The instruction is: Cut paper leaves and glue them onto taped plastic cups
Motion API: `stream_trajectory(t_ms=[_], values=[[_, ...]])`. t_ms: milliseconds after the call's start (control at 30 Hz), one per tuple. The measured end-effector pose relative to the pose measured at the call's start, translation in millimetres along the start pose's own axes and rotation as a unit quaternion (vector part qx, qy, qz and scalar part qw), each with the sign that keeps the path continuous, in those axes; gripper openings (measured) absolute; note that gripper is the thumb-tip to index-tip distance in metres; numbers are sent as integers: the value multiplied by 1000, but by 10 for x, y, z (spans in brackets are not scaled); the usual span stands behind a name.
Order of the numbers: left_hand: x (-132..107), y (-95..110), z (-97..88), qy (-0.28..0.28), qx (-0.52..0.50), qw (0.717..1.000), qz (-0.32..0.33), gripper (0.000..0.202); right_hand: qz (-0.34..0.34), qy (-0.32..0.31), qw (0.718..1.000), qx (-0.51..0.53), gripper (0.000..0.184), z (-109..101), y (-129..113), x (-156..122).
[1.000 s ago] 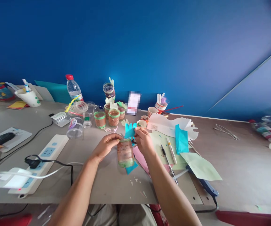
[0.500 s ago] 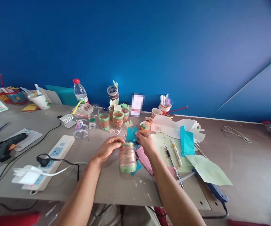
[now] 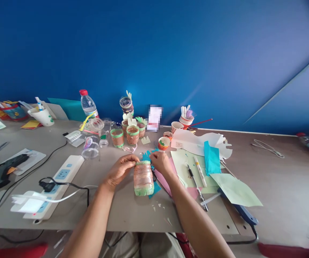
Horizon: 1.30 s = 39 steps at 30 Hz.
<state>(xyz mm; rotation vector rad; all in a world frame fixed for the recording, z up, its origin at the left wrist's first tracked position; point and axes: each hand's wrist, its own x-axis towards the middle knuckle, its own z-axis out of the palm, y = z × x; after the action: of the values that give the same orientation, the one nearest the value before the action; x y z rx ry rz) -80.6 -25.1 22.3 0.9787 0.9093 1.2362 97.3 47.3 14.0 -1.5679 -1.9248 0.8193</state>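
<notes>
A clear jar wrapped in brown cord with green bands stands on the table in front of me. My left hand pinches its rim from the left. From the right, my right hand is closed at the rim on a blue paper cut-out, most of which sits behind the jar's top. More blue paper lies under the jar, beside a pink sheet.
Several similar wrapped cups and a water bottle stand behind. A power strip and a glue gun lie left. Pens, paper sheets and a teal piece lie right. Paper scraps dot the table's near edge.
Both hands have stayed on the jar's rim, and the blue cut-out has been lowered behind the jar's top, so less of it shows. The camera view shifted slightly.
</notes>
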Motion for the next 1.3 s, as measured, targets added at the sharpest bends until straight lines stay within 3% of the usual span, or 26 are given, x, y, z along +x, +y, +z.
stream_trajectory(t_ms=[367, 667, 800, 900, 1033, 1167, 1300], values=[[24, -10, -68, 12, -42, 999, 8, 11, 17, 36, 993, -111, 26, -154, -110, -56], [67, -61, -147, 27, -51, 998, 14, 11, 33, 57, 996, -52, 21, -223, -147, -5], [128, -87, -170, 28, -43, 999, 0, 10, -16, 22, 1000, 8, 15, -339, -288, -13], [150, -80, -144, 34, -50, 998, -3, 12, -49, -13, 998, 22, 13, -550, -308, -2], [133, -56, -92, 23, -59, 998, -11, 14, -81, -13, 997, -8, 17, -1044, -109, -63], [123, -66, -79, 10, -54, 998, -11, 8, -29, 12, 995, -92, 23, -1501, 257, -318], [132, -90, -93, 9, -40, 999, -2, 7, 1, -2, 988, -156, 24, -1612, 562, -714]])
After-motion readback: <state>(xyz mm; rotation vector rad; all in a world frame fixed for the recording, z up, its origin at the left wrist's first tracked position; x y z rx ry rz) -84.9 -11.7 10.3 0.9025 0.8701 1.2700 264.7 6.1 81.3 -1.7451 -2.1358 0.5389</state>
